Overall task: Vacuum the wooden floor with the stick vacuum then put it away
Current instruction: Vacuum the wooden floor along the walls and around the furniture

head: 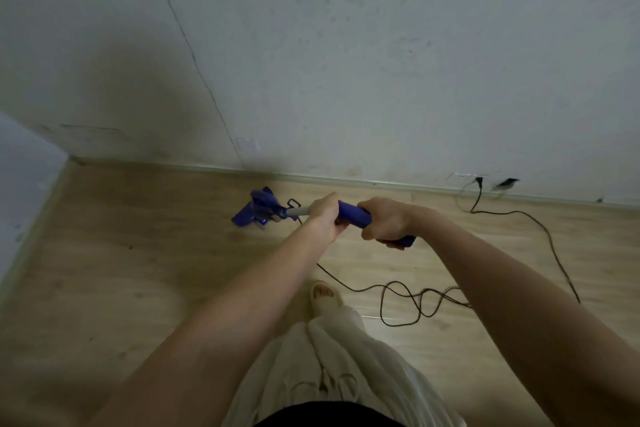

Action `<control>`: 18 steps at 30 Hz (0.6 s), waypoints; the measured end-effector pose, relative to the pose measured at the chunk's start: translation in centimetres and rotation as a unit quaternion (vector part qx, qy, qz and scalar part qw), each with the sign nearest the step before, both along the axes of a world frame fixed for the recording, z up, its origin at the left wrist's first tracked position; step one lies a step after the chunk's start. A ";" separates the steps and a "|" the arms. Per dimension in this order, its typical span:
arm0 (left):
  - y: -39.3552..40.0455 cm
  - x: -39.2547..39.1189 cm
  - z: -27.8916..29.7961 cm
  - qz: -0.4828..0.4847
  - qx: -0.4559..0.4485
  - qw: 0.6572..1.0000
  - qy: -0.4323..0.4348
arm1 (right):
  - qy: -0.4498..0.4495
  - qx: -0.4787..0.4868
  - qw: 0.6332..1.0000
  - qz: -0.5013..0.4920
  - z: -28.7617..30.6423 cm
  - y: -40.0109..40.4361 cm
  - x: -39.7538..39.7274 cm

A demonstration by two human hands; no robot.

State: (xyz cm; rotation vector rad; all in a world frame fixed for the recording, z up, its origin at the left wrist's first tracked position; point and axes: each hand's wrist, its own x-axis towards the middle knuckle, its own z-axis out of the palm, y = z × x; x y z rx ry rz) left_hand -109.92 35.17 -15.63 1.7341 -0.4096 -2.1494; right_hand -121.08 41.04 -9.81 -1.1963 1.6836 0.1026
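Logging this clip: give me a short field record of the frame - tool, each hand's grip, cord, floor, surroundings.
tool: purple stick vacuum, head on the floor near the skirting
left hand: grip round the tube, forward of the right
right hand: grip round the purple handle
cord: black, looped loosely on the floor by the person's foot, running up to a wall socket
floor: light wood planks
wall: pale, scuffed, with a long thin crack
stage: vacuuming, not yet put away
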 end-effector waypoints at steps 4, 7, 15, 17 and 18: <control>-3.5 -2.4 0.3 0.064 -0.002 0.998 -0.017 | -0.001 -0.010 0.999 0.039 -0.1 -4.6 -2.6; -7.4 -2.8 0.5 0.107 0.001 0.994 -0.027 | -0.011 -0.016 0.998 0.060 0.1 -9.1 -3.1; -15.1 -0.6 -0.6 0.149 0.018 0.985 -0.085 | -0.020 -0.031 0.992 0.118 -2.1 -17.0 -0.8; -16.2 0.0 -0.9 0.150 -0.004 0.986 -0.079 | -0.013 -0.037 0.991 0.128 -2.5 -18.5 -0.2; -16.8 0.3 -1.1 0.157 -0.014 0.985 -0.072 | -0.009 -0.039 0.990 0.133 -2.6 -19.2 0.0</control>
